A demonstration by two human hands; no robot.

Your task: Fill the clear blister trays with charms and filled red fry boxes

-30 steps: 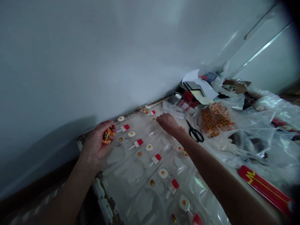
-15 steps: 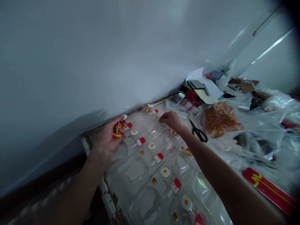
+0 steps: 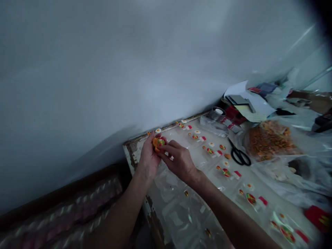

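Observation:
My left hand (image 3: pixel 149 156) is cupped, palm up, around a small pile of miniature food pieces (image 3: pixel 157 142), orange-brown with red and green bits. Fingertips of my right hand (image 3: pixel 179 159) pinch at a piece over that palm; which piece is partly hidden. Below both hands, clear plastic bags (image 3: pixel 168 218) cover the table. Rows of flat miniatures lie on them: fried eggs (image 3: pixel 249 186), round pizza-like pieces (image 3: pixel 251 198), red-and-white ice pops (image 3: pixel 236 175) and little burgers (image 3: pixel 186 193).
Black-handled scissors (image 3: pixel 240 156) lie right of the rows. Beyond them sits a clear bag of orange miniatures (image 3: pixel 272 141). A tape roll (image 3: pixel 217 113) and papers (image 3: pixel 255 107) are against the wall (image 3: pixel 129 69). At the right edge is a red packet (image 3: pixel 317 218).
My right hand has come back from the tabletop to the pieces in my left palm. The view has swung left, so the table appears farther right.

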